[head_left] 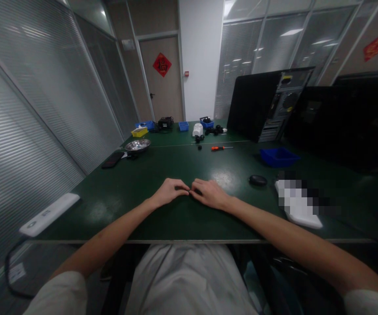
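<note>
Both my hands meet over the green table, near its front edge. My left hand (170, 191) is pinched, thumb and fingertips together, around a tiny dark piece too small to name. Facing it from the right, my right hand (209, 193) has its thumb and forefinger closed at the same spot, its other fingers curled. The fingertips of the two hands nearly touch. Beyond them lie an orange screwdriver (218, 148) and a small black part (200, 148).
A black mouse (257, 180), a blue tray (278, 158) and a white object (298, 205) lie to the right. A metal bowl (138, 145), a dark phone (112, 160) and a white power strip (49, 215) are left. A computer case (267, 105) stands behind.
</note>
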Motion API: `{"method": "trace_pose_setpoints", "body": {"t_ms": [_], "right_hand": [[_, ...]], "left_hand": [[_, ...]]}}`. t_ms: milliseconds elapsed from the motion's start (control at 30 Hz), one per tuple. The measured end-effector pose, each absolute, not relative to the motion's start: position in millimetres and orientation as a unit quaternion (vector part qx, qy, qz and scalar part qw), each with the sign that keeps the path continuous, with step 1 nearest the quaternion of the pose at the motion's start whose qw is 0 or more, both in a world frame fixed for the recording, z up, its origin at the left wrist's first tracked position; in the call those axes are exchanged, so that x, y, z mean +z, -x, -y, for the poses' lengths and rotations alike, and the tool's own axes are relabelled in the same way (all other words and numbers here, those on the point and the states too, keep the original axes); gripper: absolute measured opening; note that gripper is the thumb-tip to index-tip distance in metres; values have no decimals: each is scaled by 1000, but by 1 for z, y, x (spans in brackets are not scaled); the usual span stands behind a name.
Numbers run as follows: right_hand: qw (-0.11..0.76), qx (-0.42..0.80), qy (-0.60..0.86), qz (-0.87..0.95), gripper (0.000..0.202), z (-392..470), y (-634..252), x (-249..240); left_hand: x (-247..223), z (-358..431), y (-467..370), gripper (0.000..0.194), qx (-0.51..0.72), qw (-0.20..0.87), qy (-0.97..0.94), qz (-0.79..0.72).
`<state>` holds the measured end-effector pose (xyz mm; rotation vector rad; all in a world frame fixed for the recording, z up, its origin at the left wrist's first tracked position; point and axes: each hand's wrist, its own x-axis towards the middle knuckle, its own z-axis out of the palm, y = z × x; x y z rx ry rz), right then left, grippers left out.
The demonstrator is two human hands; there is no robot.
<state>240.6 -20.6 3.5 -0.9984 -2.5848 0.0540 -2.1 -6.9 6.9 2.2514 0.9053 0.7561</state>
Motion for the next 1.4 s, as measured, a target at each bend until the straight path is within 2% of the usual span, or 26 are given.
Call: {"method": "trace_pose_setpoints", "body": {"t_ms": [600, 767, 900, 1033, 1200, 1400], "right_hand": [[185, 20, 368, 911, 20, 21, -238, 2], [192, 29, 367, 910, 19, 21, -238, 2], [199, 33, 359, 911, 20, 21, -239, 2], [210, 37, 355, 910, 20, 20, -242, 4], [229, 49, 360, 903, 19, 19, -245, 5], [244, 50, 353, 902, 20, 17, -245, 4]], "left_hand": [[3, 9, 2, 23, 304, 330, -823, -347], [-2, -3, 0, 22, 347, 287, -815, -365], [-6, -11, -2, 19, 308, 230, -850, -362], [-4, -7, 3, 24, 259, 175, -889, -334], [5, 7, 7, 30, 267, 177, -895, -310], [8, 12, 0, 25, 251, 189, -903, -292]]}}
